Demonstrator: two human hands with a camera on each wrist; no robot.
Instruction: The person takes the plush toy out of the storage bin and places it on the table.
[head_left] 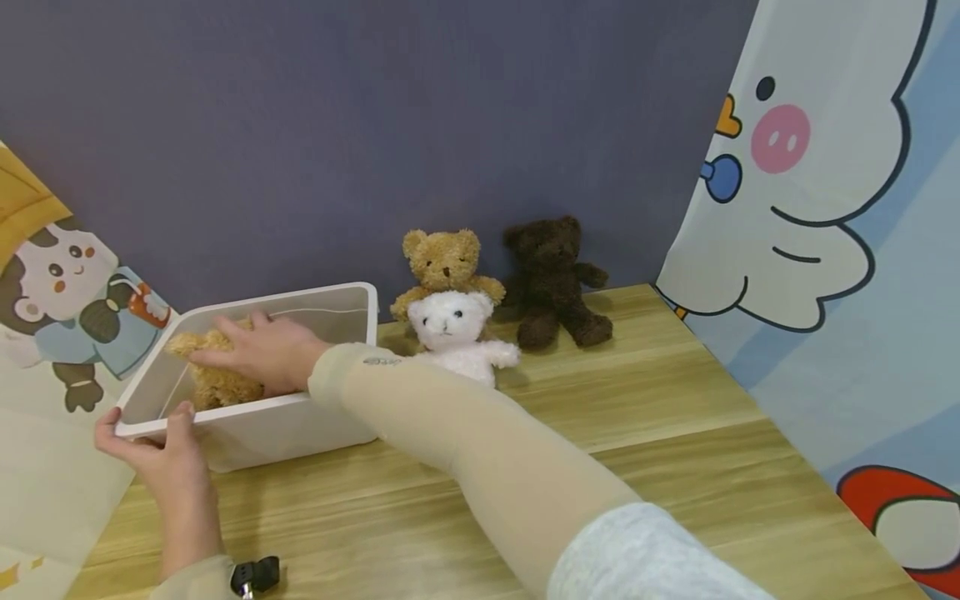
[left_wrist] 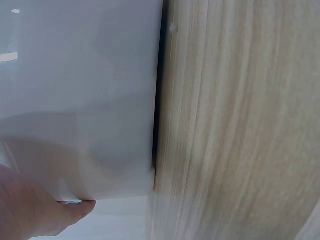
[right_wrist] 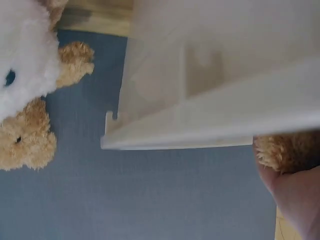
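A white plastic bin (head_left: 292, 429) stands at the left of the wooden table. My left hand (head_left: 168, 458) grips its near left corner, thumb over the rim; the left wrist view shows fingers (left_wrist: 75, 212) against the bin's outer wall. Inside the bin, my right hand (head_left: 273, 354) holds a golden-brown teddy bear (head_left: 225, 387) with its fingers spread round the body. The bear's fur (right_wrist: 280, 152) also shows beside the hand in the right wrist view. The bear's lower part is hidden behind the near wall.
Right of the bin sit a white teddy bear (head_left: 453, 325), a golden teddy bear (head_left: 444, 260) behind it and a dark brown teddy bear (head_left: 553, 279). A dark grey panel (head_left: 420, 117) rises behind the table (head_left: 675, 392). Cartoon-printed panels (head_left: 817, 275) flank both sides.
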